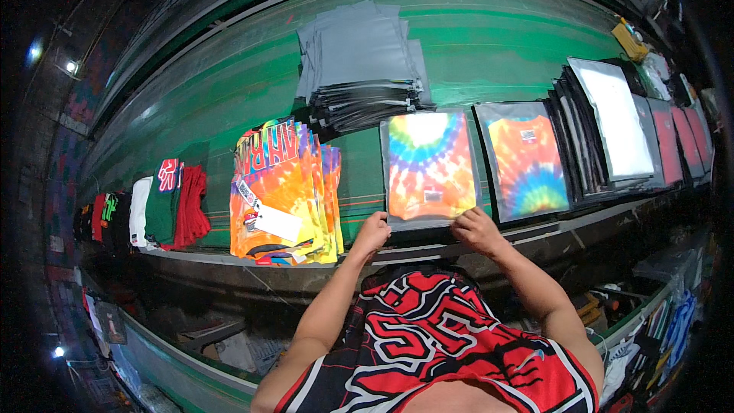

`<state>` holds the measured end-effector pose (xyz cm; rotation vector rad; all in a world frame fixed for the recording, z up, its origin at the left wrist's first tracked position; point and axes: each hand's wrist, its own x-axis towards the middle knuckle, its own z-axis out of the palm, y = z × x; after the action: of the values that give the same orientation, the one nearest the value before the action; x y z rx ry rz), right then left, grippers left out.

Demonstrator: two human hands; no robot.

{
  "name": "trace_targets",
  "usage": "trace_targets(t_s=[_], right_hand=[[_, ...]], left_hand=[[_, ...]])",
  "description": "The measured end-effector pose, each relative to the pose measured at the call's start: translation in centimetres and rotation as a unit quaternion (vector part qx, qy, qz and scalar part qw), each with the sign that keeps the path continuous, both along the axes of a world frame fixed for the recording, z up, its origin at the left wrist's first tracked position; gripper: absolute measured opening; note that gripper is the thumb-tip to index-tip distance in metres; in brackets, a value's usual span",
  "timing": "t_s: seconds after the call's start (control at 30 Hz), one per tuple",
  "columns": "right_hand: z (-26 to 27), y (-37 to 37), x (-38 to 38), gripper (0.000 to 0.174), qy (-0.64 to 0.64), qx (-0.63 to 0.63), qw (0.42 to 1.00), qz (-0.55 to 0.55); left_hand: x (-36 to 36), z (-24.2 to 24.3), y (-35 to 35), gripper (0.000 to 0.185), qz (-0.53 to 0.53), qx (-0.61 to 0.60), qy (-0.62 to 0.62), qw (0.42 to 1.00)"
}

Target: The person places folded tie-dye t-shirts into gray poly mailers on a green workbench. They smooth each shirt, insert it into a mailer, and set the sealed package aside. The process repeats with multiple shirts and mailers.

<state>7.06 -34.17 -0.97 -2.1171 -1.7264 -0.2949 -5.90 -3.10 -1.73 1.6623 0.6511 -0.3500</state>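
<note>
A folded tie-dye shirt in a clear plastic bag (pixel 433 166) lies on the green table directly before me. At its near left corner is my left hand (pixel 374 234), fingers curled onto the bag's edge. My right hand (pixel 477 232) pinches the near edge towards the right corner. To the right lies another bagged tie-dye shirt (pixel 528 160). A stack of folded tie-dye shirts (pixel 275 189) with a white hang tag (pixel 279 223) is on the left. Behind the bag rests a stack of grey plastic bags (pixel 361 51).
Red folded garments (pixel 192 206), a white one (pixel 140 209) and dark ones stand along the table's left part. On the right are stacked bagged garments, the top one white (pixel 616 126), and red bagged ones (pixel 665 140). The table's metal edge (pixel 533 233) runs close to my body.
</note>
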Motion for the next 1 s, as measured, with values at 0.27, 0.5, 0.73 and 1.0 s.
trace_targets(t_s=[0.27,0.5,0.73,1.0], right_hand=[[0.1,-7.4,1.3,0.013,-0.011,-0.033,0.998,-0.046],[2.5,-6.5,0.4,0.013,0.169,-0.048,0.98,-0.099],[3.8,-1.6,1.0,0.023,0.255,-0.066,0.951,-0.162],[9.2,5.6,4.4,0.065,0.145,0.032,0.984,-0.098]], left_hand=[[-0.8,-1.2,0.7,0.05,0.0,-0.008,-0.012,1.0],[0.6,-0.9,0.9,0.043,-0.037,0.069,0.013,0.997],[3.0,-2.1,-1.9,0.042,0.2,-0.017,-0.092,0.975],[5.8,10.5,-3.2,0.046,-0.166,0.362,-0.234,0.887]])
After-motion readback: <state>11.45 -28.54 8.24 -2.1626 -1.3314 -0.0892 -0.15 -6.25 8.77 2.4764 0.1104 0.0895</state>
